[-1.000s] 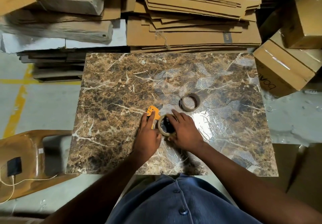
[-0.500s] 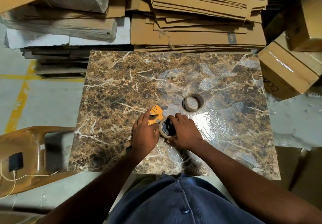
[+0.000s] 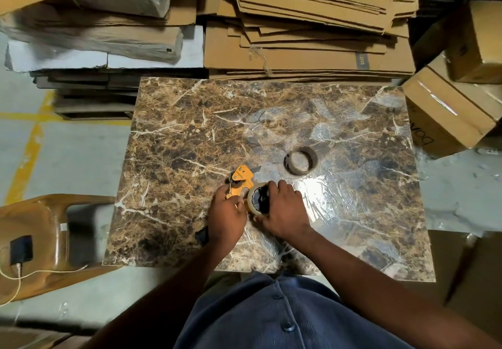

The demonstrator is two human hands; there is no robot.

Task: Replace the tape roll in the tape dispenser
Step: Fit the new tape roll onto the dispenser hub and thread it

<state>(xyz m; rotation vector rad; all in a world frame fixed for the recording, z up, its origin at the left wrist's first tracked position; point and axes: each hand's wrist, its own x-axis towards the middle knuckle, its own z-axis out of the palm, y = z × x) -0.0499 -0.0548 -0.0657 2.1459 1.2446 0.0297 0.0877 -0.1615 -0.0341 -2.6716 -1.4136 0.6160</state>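
Observation:
An orange tape dispenser [image 3: 241, 180] lies on the brown marble tabletop [image 3: 190, 137], its head pointing away from me. My left hand [image 3: 226, 217] grips its handle; a dark end of the handle sticks out beside my wrist. A clear tape roll [image 3: 256, 198] sits on the dispenser's black hub, tilted on edge. My right hand [image 3: 282, 210] wraps around the roll's right side, fingers over its top. An empty brown cardboard core [image 3: 300, 160] lies flat on the table, apart, to the upper right.
Stacks of flattened cardboard [image 3: 312, 23] rise behind the table. Taped boxes [image 3: 448, 109] crowd the right edge. A brown plastic chair [image 3: 40, 242] with a small black device and cable stands at the left. A patch of crinkled clear film [image 3: 334, 196] covers the table right of my hands.
The dispenser's head has swung up and away from me as my left hand slid back along the handle. The roll has tipped more upright under my right hand.

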